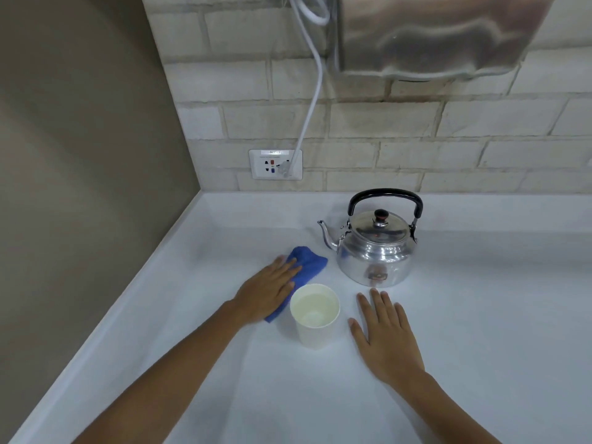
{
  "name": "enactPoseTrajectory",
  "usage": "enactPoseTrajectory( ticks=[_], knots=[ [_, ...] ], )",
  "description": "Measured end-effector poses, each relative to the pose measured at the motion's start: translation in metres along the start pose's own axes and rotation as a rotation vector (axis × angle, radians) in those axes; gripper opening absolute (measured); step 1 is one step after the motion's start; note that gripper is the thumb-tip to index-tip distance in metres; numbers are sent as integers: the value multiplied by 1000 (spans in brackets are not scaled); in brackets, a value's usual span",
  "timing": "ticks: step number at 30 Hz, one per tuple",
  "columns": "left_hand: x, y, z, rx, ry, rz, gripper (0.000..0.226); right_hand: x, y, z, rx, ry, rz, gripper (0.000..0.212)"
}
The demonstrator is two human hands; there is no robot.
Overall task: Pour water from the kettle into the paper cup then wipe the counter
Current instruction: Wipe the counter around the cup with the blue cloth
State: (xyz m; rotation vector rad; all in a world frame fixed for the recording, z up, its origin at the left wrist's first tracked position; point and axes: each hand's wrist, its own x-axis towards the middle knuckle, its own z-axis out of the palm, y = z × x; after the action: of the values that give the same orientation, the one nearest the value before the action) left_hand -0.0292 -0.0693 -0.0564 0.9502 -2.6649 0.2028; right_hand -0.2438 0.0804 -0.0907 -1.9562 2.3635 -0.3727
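A shiny metal kettle (374, 251) with a black handle stands upright on the white counter (480, 315), spout pointing left. In front of it a white paper cup (315, 315) stands upright with water inside. A blue cloth (309, 264) lies on the counter left of the cup and the kettle. My left hand (267, 291) rests flat on the cloth, fingers together, pressing it down. My right hand (386, 334) lies flat on the counter to the right of the cup, fingers spread, holding nothing, just in front of the kettle.
A brick wall runs along the back with a wall socket (275, 165) and a white cable (309, 110) plugged in. A steel appliance (432, 33) hangs above the kettle. A brown wall (80, 155) bounds the counter on the left.
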Motion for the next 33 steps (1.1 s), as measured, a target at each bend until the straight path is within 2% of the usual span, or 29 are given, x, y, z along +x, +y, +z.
enactPoseTrajectory(
  ticks=[1,3,6,9,11,15,17,20,22,24,27,30,33],
  knots=[
    [5,3,1,-11,-28,-120,45,0,0,-1,1,10,-2,60],
    [10,13,9,31,-194,-258,51,1,0,-3,-8,27,-8,61],
    [1,26,14,-19,-278,-261,65,1,1,-4,-2,18,-13,60],
    [-43,23,8,-149,-194,-262,53,2,3,-3,0,12,-17,60],
    [-77,5,-3,-139,-165,-309,49,2,3,-3,6,7,-20,59],
    [-114,-23,-22,-34,-224,-571,49,1,2,-4,-10,22,-19,58],
    [-116,-6,-27,37,-297,-620,48,0,0,-4,-15,15,-19,58],
    [-127,51,-31,128,-244,-458,47,0,-2,-3,-14,14,-8,58],
    [-142,93,-32,62,-155,-385,42,0,-1,-3,-23,10,-9,59],
    [-154,119,-44,-112,-178,-415,47,-1,-2,-3,-23,-2,-9,59],
    [-166,106,-56,-120,-153,-427,54,-1,1,-3,-13,-15,-13,60],
    [-178,76,-67,-25,-115,-559,54,-1,1,-4,-6,-16,-19,60],
    [-180,73,-66,48,-307,-766,63,-2,-1,-5,-3,-5,-14,59]
  ],
)
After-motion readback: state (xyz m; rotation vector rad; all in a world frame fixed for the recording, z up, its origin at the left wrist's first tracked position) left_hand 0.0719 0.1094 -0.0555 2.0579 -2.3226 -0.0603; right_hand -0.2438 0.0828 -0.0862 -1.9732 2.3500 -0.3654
